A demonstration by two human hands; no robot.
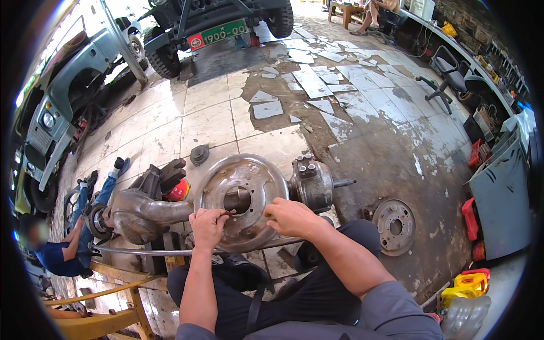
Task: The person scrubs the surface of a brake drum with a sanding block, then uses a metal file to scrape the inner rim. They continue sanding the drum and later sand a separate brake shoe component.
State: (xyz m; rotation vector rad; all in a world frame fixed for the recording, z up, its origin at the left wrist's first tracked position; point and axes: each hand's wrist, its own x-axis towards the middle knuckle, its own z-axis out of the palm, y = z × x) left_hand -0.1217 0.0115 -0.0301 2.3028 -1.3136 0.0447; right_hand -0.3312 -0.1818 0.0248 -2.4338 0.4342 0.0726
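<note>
A worn round metal brake backing plate [266,180] stands in front of me, tilted, with a big centre hole and smaller holes around it. My left hand [208,226] pinches at the left edge of the centre hole; a tiny light piece shows at its fingertips, too small to name. Against the plate's right side, my right hand [292,217] has its fingers curled together, and what they hold, if anything, is hidden. Left of the plate runs a heavy axle housing [136,214]. A metal knuckle with several bolt heads [315,187] and a protruding shaft sits at its right.
Another brake backing plate [406,214] lies on the stained floor at right. Broken tiles [311,82] spread farther off. A co-worker [59,252] sits at far left by a yellow frame [107,324]. Yellow containers [463,286] and a grey cabinet [501,192] stand right; vehicles [215,22] stand behind.
</note>
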